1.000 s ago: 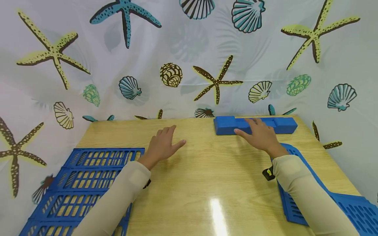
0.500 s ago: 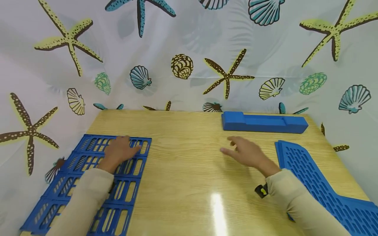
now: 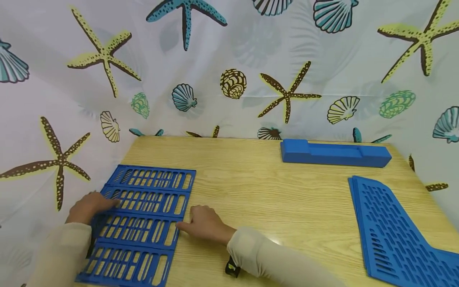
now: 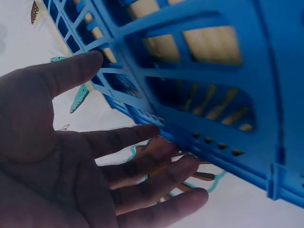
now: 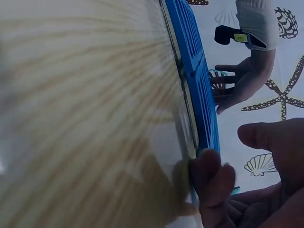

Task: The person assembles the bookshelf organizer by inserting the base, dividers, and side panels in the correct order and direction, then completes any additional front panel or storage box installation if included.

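A flat blue slatted panel [image 3: 150, 190], divided into several rows of rectangular openings, lies on the left part of the wooden table. At its left edge is my left hand [image 3: 87, 208], thumb reaching over the frame. The left wrist view has this hand's fingers [image 4: 142, 183] extended beside the panel's rim, palm showing. My right hand [image 3: 204, 225] is by the panel's right edge, thumb pointing at the frame. In the right wrist view its bent fingertips [image 5: 213, 183] are right at the panel's edge, low over the table, while the thumb stands apart.
A long blue block with a recessed middle [image 3: 333, 154] sits at the back right of the table [image 3: 251, 183]. Stacked, perforated, L-shaped blue panels [image 3: 394, 225] lie at the right. A cloth with starfish and shells [image 3: 211, 52] hangs behind and at the sides.
Both hands have moved left and nearer. The right hand has left the long blue block and come to the panel's right edge; the left hand has crossed to its left edge. The view has turned left.
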`<move>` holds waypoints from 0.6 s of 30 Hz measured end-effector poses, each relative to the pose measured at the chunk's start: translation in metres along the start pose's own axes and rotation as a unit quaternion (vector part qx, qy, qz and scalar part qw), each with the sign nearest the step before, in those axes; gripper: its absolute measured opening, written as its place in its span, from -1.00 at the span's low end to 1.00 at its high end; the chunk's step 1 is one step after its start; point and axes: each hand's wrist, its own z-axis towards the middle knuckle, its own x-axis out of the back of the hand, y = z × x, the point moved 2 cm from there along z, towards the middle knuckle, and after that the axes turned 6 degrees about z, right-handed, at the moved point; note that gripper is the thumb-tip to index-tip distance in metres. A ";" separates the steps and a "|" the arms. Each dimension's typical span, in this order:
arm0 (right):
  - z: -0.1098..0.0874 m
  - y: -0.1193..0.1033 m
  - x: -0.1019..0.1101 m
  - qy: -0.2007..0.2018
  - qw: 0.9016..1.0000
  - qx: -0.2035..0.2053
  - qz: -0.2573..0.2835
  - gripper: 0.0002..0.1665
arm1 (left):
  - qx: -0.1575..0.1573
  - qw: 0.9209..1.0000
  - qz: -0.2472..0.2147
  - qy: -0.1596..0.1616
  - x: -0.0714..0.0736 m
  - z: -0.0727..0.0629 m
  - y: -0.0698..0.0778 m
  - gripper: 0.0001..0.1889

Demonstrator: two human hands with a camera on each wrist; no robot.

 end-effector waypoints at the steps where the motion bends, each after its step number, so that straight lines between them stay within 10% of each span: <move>1: 0.003 -0.001 -0.004 0.004 1.000 -0.009 0.008 -0.37 | 0.004 1.000 -0.003 0.004 -0.002 0.001 -0.002 0.00; 5: 0.006 -0.004 -0.015 0.002 0.999 -0.022 0.034 -0.56 | 0.012 1.000 -0.009 0.021 -0.007 0.002 -0.006 -0.03; 11: 0.003 -0.003 -0.020 -0.003 0.998 -0.022 0.050 -0.05 | 0.018 0.999 -0.017 0.030 -0.008 -0.001 -0.004 -0.02; 18: 0.003 -0.003 -0.022 0.004 0.999 -0.013 0.031 -0.07 | 0.025 0.999 -0.017 0.029 -0.014 -0.001 -0.008 -0.03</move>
